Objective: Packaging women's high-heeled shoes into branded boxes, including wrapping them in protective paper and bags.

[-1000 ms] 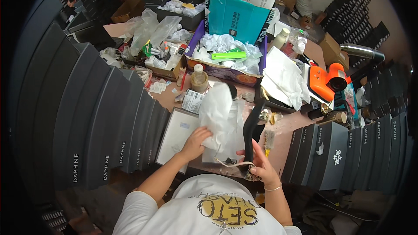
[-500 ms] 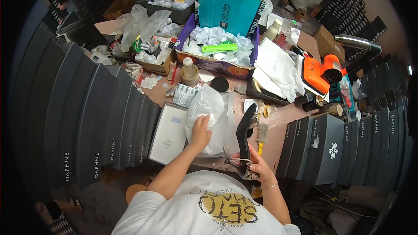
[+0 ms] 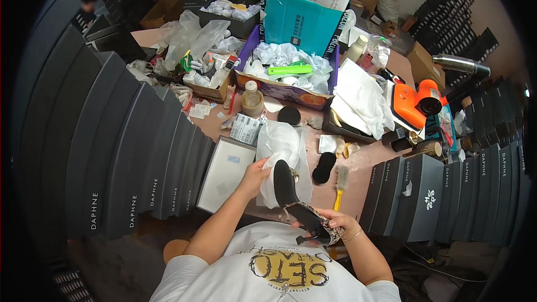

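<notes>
At the near edge of the tabletop, clock read about the shoe: the shoe is held up, tilted, toe toward 11 o'clock, heel low.
Right hand: fingers closed round the heel end, gripping by the patterned upper.
Left hand: fingers pinching the near edge of the paper; whether they also touch the toe, cannot tell.
Paper: loose, creased, behind the toe, toward 11 to 12.
Handling (judged): best to carry the weight at the heel end, pinch the paper lightly so it does not tear, and turn the heel away from the sheet. Smoothing the folds first should give more even cover.
White tray: 10 o'clock, shallow; small pale label inside.
Purple box: 12 o'clock; crumpled tissue, a green strip on top.
Carton: 11 o'clock; jumbled small goods, mostly too small to identify.
Dark tray: 1 o'clock; white sheets heaped above its rim.
Brush: 2 o'clock, yellow handle nearest.
</notes>
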The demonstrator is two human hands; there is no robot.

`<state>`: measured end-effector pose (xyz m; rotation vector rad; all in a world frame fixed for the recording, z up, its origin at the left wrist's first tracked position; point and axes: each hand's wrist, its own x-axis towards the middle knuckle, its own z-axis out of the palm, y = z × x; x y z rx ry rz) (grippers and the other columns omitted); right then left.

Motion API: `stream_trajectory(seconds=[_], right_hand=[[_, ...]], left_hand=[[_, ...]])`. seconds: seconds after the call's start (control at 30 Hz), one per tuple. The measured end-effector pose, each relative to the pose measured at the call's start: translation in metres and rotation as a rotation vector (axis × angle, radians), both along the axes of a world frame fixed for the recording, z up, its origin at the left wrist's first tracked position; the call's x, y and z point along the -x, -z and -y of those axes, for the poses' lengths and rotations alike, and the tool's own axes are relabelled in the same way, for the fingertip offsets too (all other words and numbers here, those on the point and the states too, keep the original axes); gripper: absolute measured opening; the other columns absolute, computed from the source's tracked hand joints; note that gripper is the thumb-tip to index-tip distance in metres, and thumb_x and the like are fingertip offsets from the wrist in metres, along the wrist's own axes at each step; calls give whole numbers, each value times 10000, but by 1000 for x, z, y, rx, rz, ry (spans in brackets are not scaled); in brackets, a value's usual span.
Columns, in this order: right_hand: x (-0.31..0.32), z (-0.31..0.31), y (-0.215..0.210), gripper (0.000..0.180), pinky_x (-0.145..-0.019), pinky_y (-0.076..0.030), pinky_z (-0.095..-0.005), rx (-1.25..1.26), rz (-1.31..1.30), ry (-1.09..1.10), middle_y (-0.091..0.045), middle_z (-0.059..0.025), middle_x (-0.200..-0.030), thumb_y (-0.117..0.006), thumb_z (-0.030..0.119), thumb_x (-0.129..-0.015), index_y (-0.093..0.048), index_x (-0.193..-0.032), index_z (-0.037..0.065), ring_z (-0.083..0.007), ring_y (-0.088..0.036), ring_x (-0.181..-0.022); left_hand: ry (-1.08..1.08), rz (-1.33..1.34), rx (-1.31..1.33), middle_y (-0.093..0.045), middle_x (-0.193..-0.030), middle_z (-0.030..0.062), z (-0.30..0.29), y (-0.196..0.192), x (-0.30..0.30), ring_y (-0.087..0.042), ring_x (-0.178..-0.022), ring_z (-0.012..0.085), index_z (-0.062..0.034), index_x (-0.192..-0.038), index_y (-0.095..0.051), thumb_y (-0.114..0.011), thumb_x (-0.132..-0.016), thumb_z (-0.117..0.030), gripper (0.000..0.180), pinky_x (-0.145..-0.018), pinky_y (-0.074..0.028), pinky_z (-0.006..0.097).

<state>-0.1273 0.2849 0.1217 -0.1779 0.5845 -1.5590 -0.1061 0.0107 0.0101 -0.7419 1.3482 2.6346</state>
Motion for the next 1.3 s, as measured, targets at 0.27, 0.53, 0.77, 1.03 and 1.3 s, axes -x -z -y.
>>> stream_trajectory(seconds=[0.27, 0.53, 0.77, 1.03, 1.3], right_hand=[[-10, 8, -13, 959, -705, -556, -356, 1, 100, -72, -447, -304, -1307, -665, 325, -705, -183, -1435, -69, -222, -641, -868], [3, 28, -20, 911, -659, -540, -332, 14, 74, -47, -480, -270, -1282, -646, 345, -745, -204, -1428, -64, -267, -640, -808], [14, 86, 35, 624, -661, -538, -357, -127, 296, 324, -482, -296, -1278, -516, 341, -849, -348, -1396, 93, -289, -599, -857], [-3, 89, 36, 711, -659, -514, -331, 16, 397, 152, -425, -318, -1322, -507, 357, -846, -269, -1444, 53, -295, -604, -842], [-12, 59, 53, 844, -655, -500, -314, 307, 504, 210, -353, -352, -1362, -532, 429, -820, -202, -1444, -34, -267, -577, -830]], left_hand=[[-214, 18, -118, -567, -744, -15, -13, -25, 14, -545, -658, 49, -31, -909, -576, -683, -874, -222, 222, -587, -456, 197], [-275, -324, 621, -564, -780, -17, -10, -67, -18, -481, -694, 45, -6, -865, -612, -644, -904, -165, 167, -619, -409, 200], [-273, 2, 709, -591, -805, 30, 46, -41, -97, -540, -715, 83, -8, -997, -587, -621, -902, -130, 158, -641, -440, 224], [90, -385, 1331, -619, -947, 140, 19, -71, -56, -623, -878, 287, -6, -1043, -630, -599, -829, -49, 220, -757, -499, 343], [317, -385, 1009, -629, -870, 118, 23, -108, -16, -610, -765, 191, 7, -1021, -640, -618, -874, -141, 210, -689, -472, 301]])
